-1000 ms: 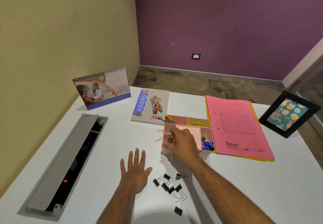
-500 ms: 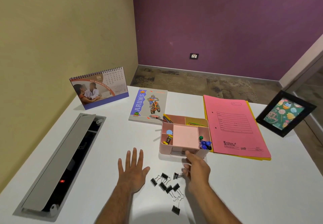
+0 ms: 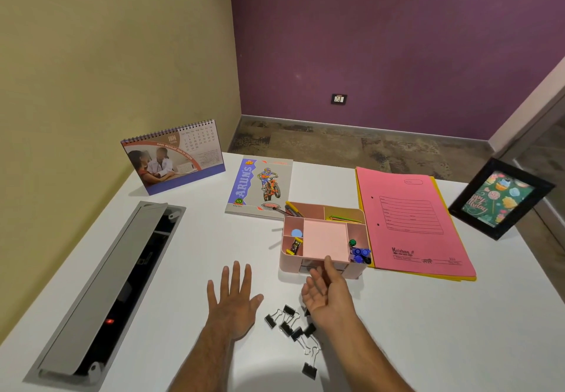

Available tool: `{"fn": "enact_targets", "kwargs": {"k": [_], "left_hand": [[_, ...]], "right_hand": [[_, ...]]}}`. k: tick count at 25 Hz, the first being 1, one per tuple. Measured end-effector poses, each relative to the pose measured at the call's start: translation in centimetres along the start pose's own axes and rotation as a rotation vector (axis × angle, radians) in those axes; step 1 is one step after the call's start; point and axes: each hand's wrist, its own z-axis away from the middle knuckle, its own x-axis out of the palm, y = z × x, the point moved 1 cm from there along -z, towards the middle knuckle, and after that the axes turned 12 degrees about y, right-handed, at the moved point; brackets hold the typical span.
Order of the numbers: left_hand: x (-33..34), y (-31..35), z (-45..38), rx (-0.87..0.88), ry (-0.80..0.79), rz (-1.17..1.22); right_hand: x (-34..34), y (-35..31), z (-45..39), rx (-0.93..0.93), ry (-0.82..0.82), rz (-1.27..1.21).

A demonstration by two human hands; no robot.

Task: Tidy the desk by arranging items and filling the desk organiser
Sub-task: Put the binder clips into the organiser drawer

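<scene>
Notebook (image 3: 260,188) reads "ARUN'S"; pink folder (image 3: 409,223) reads "Krishna".

- A cable tray (image 3: 101,293) set into the white desk at the left, its grey lid tilted open; a small red light (image 3: 109,320) glows inside
- An olive-yellow wall (image 3: 107,55) runs along the left; a purple wall (image 3: 397,40) stands at the back
- A wall socket (image 3: 338,99) sits low on the purple wall
- Mottled brown floor (image 3: 351,147) lies beyond the desk's far edge; a pale skirting strip runs along the base of the purple wall
</scene>
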Motion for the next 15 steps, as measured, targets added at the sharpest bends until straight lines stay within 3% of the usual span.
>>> {"fn": "enact_targets", "kwargs": {"k": [15], "left_hand": [[-0.6,0.2,-0.1,0.005,-0.036,-0.014]], "right_hand": [[-0.4,1.3,-0.6,0.042,-0.045,-0.155]]}}
